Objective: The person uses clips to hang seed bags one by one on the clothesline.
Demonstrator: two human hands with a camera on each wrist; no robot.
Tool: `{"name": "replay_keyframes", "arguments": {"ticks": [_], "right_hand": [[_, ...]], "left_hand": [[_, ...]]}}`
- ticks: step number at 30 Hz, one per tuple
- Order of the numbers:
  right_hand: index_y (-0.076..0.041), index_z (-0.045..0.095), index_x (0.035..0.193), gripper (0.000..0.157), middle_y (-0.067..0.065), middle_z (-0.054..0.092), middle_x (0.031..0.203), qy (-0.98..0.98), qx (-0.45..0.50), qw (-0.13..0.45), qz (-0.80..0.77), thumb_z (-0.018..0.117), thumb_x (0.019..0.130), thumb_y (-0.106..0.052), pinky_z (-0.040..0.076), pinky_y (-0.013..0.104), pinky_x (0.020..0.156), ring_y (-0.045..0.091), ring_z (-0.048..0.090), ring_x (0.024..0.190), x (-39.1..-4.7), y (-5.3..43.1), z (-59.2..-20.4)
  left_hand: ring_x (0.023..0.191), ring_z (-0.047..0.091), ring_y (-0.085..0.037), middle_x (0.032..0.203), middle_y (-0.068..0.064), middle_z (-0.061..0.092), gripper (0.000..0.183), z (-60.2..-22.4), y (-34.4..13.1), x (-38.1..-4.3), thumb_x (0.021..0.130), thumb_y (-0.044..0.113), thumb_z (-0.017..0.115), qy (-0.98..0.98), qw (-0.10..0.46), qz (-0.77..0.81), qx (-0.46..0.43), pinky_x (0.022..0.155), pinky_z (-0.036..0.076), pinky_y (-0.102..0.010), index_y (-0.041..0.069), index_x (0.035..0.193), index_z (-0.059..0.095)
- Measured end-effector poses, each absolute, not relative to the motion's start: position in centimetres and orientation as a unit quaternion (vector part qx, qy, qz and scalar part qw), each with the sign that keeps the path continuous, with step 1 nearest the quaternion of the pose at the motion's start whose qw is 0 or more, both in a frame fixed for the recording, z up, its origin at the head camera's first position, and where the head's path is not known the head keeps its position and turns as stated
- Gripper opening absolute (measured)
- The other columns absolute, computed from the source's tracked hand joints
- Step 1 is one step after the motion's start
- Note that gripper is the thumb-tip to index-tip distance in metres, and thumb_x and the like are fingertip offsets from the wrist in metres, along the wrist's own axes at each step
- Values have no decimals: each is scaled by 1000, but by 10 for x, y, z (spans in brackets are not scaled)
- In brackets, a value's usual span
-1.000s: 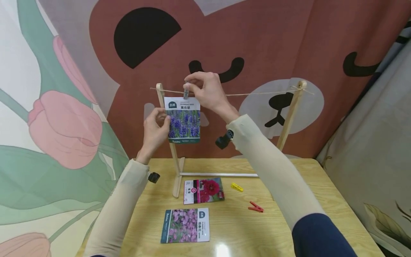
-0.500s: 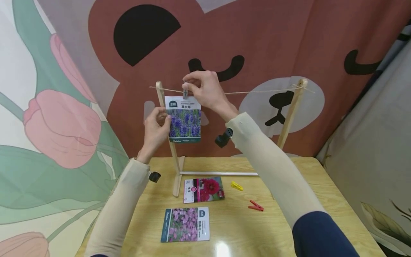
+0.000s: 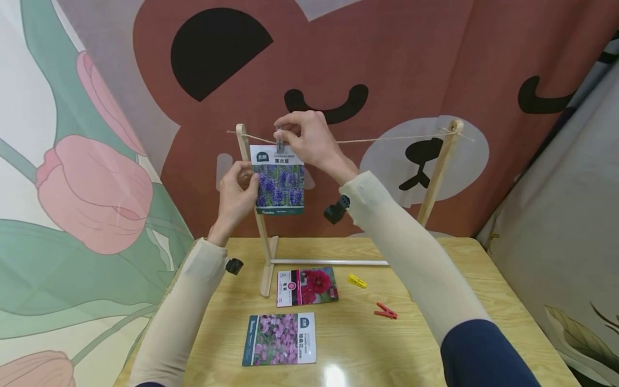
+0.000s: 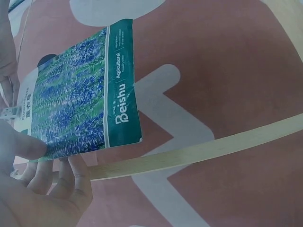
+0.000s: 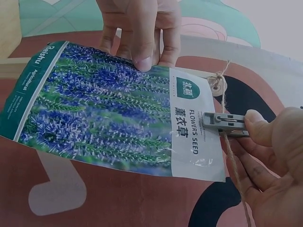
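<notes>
A flower seed packet (image 3: 278,183) with purple blooms hangs upright at the left part of the twine (image 3: 387,140). My left hand (image 3: 237,191) pinches its left edge between thumb and fingers, as the left wrist view confirms. Between the thumb and fingers of my right hand (image 3: 311,137) is a grey clothespin (image 5: 225,124). Its jaws lie over the packet's white top edge, and the twine passes at the clothespin in the right wrist view. The far side of the packet is hidden.
Wooden posts (image 3: 437,177) hold the twine, joined low by a white rod (image 3: 333,262). On the table (image 3: 367,344) lie a red-flower packet (image 3: 307,287), a pink-flower packet (image 3: 279,339), a yellow clothespin (image 3: 357,281) and a red clothespin (image 3: 386,310). A printed curtain hangs behind.
The packet and my left hand have shifted slightly right. My right hand and the grey clothespin have come down a little, so the clothespin overlaps more of the packet's top.
</notes>
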State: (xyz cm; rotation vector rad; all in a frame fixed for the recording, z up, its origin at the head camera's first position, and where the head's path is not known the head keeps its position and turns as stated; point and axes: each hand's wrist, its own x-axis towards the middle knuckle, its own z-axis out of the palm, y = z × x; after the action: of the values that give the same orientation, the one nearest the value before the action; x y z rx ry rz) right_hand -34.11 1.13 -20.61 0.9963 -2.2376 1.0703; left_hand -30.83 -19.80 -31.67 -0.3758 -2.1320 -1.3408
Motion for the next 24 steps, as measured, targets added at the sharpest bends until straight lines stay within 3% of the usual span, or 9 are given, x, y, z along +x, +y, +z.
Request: {"name": "replay_keyframes", "arguments": {"ticks": [5,12,24], "right_hand": [[-5,78,125,26,10,81,109,-818,361,221,390,69,105,-18,52,29,67,15,76,87,-340,9,-206],[-6,78,125,26,9,81,108,-821,360,216,386,71,104,-19,55,29,69,14,75,86,-342,7,-208],[-6,77,128,28,8,80,107,-829,356,206,379,71,105,-21,58,29,72,14,76,87,-341,5,-209]], "left_hand": [[97,73,-35,107,-24,75,24,-317,-198,-309,105,3,62,-800,295,-504,-141,89,57,-44,-6,128,63],[94,71,-32,107,-24,74,25,-318,-197,-309,106,3,61,-802,296,-500,-138,86,56,-38,-6,128,63],[107,74,-39,111,-25,73,24,-319,-196,-310,106,4,61,-793,306,-505,-153,94,58,-53,-5,129,65]]}}
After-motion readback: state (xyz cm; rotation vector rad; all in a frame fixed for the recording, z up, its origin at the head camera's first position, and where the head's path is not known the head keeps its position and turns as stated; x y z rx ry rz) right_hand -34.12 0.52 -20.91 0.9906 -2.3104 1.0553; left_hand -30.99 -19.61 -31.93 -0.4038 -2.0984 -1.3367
